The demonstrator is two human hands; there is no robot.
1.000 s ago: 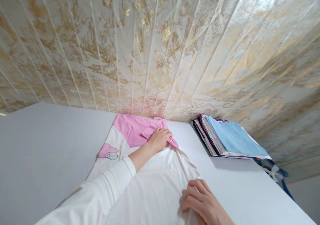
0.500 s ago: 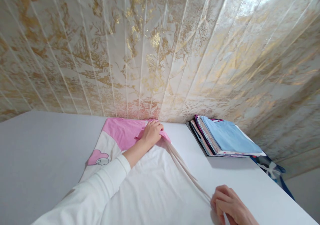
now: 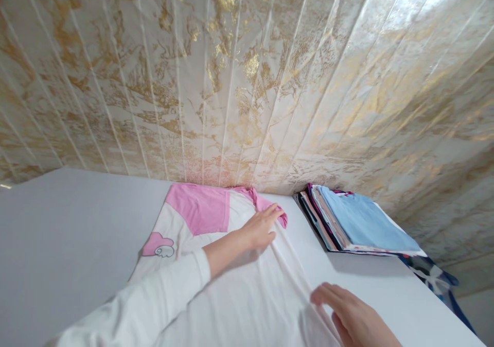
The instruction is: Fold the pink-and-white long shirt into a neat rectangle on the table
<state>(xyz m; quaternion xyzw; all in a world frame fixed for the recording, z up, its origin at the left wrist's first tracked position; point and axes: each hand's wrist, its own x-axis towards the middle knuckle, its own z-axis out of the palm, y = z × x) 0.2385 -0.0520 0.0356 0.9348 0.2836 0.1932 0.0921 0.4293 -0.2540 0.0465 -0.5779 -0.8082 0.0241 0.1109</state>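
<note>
Shirt (image 3: 247, 285) lies flat on the white table (image 3: 69, 233), collar end against the wall (image 3: 247, 79). Soft knit cotton, mostly white body, pink yoke block up top, pink sleeve (image 3: 270, 205) at the right shoulder, small pink winged heart print on the left side. Fabric is thin and shows shallow wrinkles running along the right edge.

Left hand (image 3: 262, 227): palm down, fingers spread and straight, pressing flat on the shirt just below the pink sleeve. Fingertips touch the sleeve edge. Nothing gripped, hand is open. Forearm is in a white long sleeve of ribbed-looking knit.

Right hand (image 3: 353, 316): at the bottom edge, palm down, fingers loosely extended and apart, hovering at or resting on the shirt's right side hem. Not pinching any cloth as far as visible; contact with the fabric can't be confirmed.

Stack (image 3: 358, 218) of folded clothes sits to the right of the shirt, near the wall, apart from it. Flat rectangular folds, light blue piece on top, layered edges of pink, white and dark cloth below, a dark patterned piece sticking out at the far right.

Table is smooth, matte. Wall is glossy panelling, cream with gold marbling, vertical grooves.
</note>
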